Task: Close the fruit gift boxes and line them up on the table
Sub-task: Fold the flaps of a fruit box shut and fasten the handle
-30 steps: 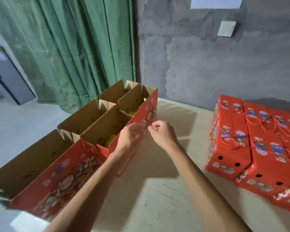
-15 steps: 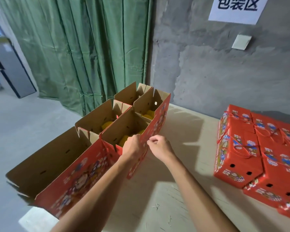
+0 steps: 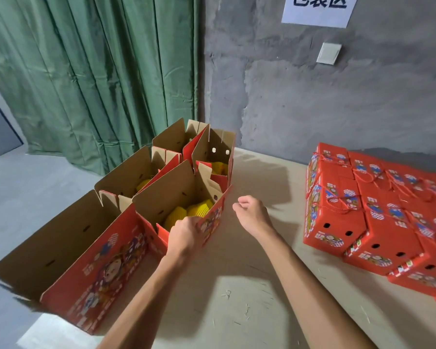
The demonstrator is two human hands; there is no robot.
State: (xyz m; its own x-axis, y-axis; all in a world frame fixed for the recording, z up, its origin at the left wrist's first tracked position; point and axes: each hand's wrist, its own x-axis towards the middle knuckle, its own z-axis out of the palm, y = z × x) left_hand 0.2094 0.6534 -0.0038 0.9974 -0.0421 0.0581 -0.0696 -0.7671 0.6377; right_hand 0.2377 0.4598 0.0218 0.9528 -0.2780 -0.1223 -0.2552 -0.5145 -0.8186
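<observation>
A: Status on the hands?
B: Left hand [image 3: 184,235] grasps the near red wall of the open red printed cardboard gift box [image 3: 184,197] — fingers curled over its top rim. Right hand [image 3: 252,214] is off the box, loosely curled, nothing visible in it, hovering over the pale wooden table [image 3: 237,298].
A: Where's that box?
B: Near the table's left edge, flaps up, yellow foam-netted fruit [image 3: 186,214] inside. A second open box [image 3: 217,152] stands just behind it toward the far left corner. More open red boxes [image 3: 91,248] sit alongside at the left edge — can't tell whether all rest fully on the table.
A: Closed ones?
B: Closed red gift boxes with red cord handles [image 3: 378,212] packed touching each other along the right edge, well apart from the open ones.
A: Background?
B: Green pleated curtain [image 3: 86,71], grey concrete wall [image 3: 287,96], white paper sign [image 3: 317,8].
</observation>
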